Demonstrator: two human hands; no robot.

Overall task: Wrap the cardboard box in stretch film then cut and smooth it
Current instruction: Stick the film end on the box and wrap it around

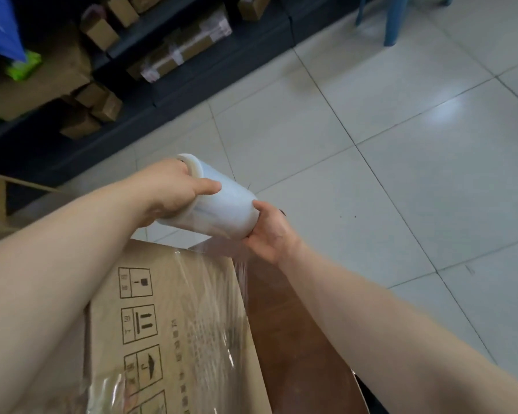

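Small cardboard parcels sit on the dark shelving at upper left. The left hand grips one end of the single stretch film roll; the right hand cups the other end. Below them, film drapes onto one cardboard box printed with four handling symbols; its writing is unreadable

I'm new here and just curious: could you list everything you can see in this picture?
Stretch film roll: one, white, held above the box's far edge.
Cardboard box: one, brown, printed handling symbols, partly film-covered, bottom centre.
Floor: pale tiles.
Shelving: dark, top left, holding several small brown boxes.
Chair leg: blue, top right.
Left hand: gripping the roll's left end.
Right hand: gripping its right end.
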